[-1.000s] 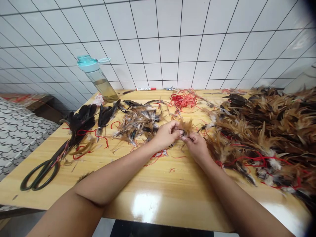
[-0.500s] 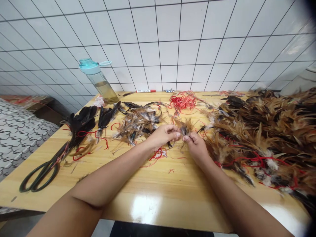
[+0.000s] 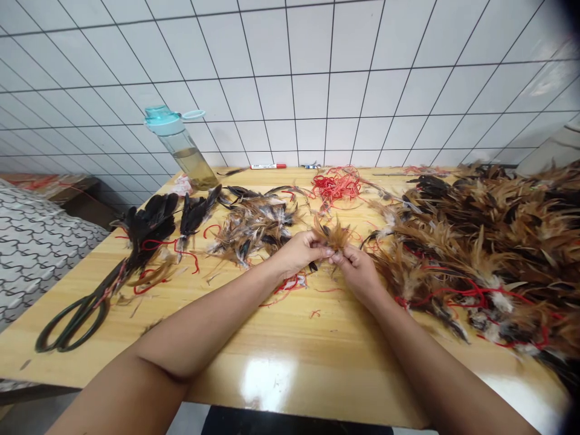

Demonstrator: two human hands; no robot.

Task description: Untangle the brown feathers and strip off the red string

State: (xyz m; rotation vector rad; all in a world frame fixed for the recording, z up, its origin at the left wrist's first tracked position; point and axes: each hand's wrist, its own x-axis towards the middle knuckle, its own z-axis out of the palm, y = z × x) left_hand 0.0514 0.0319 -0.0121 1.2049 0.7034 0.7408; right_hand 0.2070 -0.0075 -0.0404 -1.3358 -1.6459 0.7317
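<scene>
Wooden table [image 3: 317, 356] against tiled wall [image 3: 310, 93]. Left hand [image 3: 301, 251] and right hand [image 3: 361, 273] pinch a brown feather tuft [image 3: 336, 234] at its base, apparently to keep it bunched; small pile [image 3: 258, 220] and large heap [image 3: 489, 229] flank it, presumably for reach.

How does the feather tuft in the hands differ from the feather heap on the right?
Size: the feather tuft is one small cluster; the feather heap spreads widely. State: the tuft is pinched by the left hand and right hand; the heap lies on the table. Thread: red thread crosses the heap; none is plain on the tuft. Both show brown feathers.
</scene>
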